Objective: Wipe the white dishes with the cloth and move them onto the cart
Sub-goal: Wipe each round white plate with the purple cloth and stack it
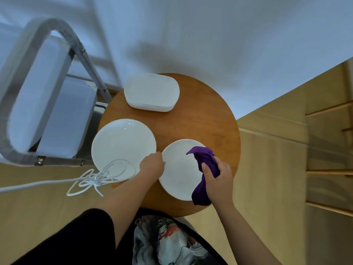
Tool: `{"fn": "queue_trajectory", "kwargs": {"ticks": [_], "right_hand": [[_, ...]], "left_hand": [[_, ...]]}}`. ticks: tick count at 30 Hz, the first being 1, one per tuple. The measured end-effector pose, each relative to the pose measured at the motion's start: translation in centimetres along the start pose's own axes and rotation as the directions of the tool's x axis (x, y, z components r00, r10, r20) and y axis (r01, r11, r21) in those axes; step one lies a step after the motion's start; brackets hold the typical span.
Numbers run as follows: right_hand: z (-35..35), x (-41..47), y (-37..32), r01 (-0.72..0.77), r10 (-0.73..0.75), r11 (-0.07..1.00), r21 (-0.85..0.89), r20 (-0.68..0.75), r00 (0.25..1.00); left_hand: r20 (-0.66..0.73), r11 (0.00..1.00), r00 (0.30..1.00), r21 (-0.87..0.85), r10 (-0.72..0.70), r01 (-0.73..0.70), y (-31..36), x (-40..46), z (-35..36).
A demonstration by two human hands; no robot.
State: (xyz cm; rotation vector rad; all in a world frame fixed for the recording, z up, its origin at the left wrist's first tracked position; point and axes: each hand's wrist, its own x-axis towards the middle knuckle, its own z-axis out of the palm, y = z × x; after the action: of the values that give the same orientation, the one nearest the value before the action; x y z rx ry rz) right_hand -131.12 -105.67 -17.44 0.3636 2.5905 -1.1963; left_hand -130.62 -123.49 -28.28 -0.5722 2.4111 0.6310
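Round wooden table (200, 115) seen from above, three white dishes on it. Rectangular stack of dishes (151, 92) at the far edge, slightly overhanging the rim on the left. Large round plate (122, 145) at the left edge, hanging well past the rim toward the cart (47, 96), which stood just beside the table on that side. Small round plate (180, 169) at the near right, its near edge close to the table rim. Bare wood open between the stack and the two plates, and along the far right of the tabletop. Left hand (151, 166) down in the narrow gap between the two round plates, fingertips at the small plate's left rim; fingers curled, but whether pinching the rim or only pressing it could not be told. Right hand (217, 178) closed around the purple cloth (205, 165), bunched cloth pressed onto the right side of the small plate, one tail draped off the plate's near edge. White cord (99, 178) looped loosely over the near rim of the large plate, trailing off to the left.
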Motion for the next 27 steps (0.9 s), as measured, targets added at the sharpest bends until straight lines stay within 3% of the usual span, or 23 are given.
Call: {"fn": "queue_trajectory", "kwargs": {"ticks": [4,6,9,12,17,23,27], "right_hand": [[-1.1,0.4,0.9,0.010,-0.010,1.000,0.011,0.013,1.000],[-1.5,0.4,1.2,0.021,-0.022,0.999,0.037,0.017,1.000],[-2.1,0.3,1.6,0.000,-0.002,0.993,0.120,0.016,1.000],[-2.5,0.2,2.1,-0.100,0.095,0.973,0.206,0.035,0.995],[-3.3,0.0,2.7,-0.238,0.248,0.906,0.349,0.017,0.969],[-4.2,-0.7,2.5,-0.305,0.335,0.868,0.392,-0.010,0.942],[-5.6,-1.3,1.7,-0.282,0.340,0.847,0.450,-0.053,0.939]], "left_hand": [[-0.062,0.994,0.998,-0.108,0.021,-0.027,0.1,-0.6,0.0],[-0.101,0.959,0.995,-0.283,-0.018,-0.012,0.2,-0.9,0.3],[-0.081,0.783,0.978,-0.613,-0.191,0.102,0.9,-1.7,0.8],[0.008,0.627,0.978,-0.766,-0.209,0.141,1.7,-2.6,1.4],[-0.099,0.546,0.980,-0.838,-0.172,0.012,2.9,-4.1,1.7],[0.005,0.415,0.972,-0.904,-0.233,0.104,3.4,-5.2,0.8],[0.089,0.157,0.969,-0.979,-0.230,0.128,3.7,-6.8,-1.1]]}}
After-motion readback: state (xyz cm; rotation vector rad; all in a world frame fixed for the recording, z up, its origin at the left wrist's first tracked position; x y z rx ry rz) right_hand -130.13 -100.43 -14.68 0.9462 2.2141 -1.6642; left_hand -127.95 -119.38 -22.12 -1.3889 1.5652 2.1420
